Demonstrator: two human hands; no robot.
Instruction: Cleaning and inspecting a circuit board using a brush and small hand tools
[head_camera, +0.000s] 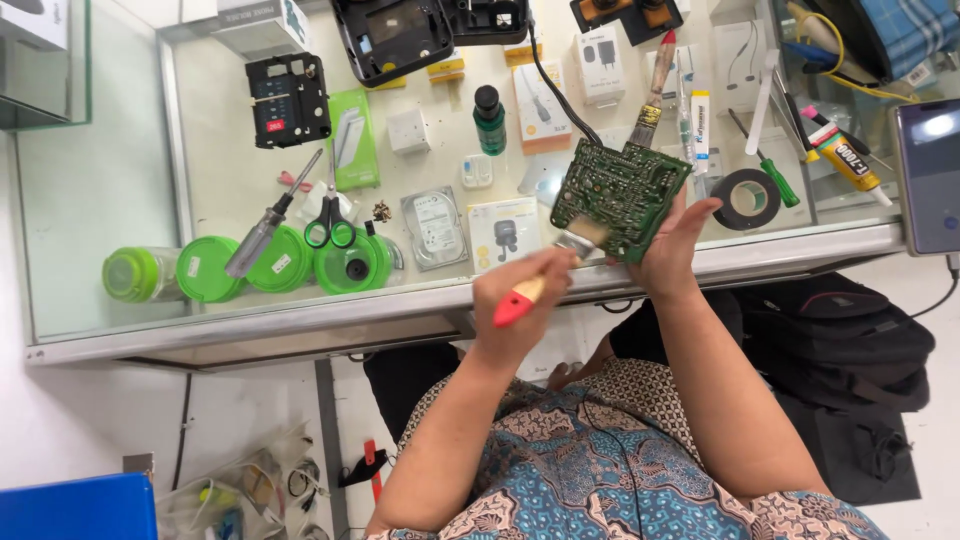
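The left hand (525, 295) pinches a red-handled flat brush (545, 280); the right hand (675, 245) grips a green square circuit board (618, 195), which could slip if brushed hard.

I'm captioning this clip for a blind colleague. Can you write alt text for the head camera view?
Seen from above, a person's right hand holds a green circuit board while the left hand sweeps a red-handled brush along its edge. Behind lies a glass counter with a screwdriver, scissors, green lids and a tape roll.
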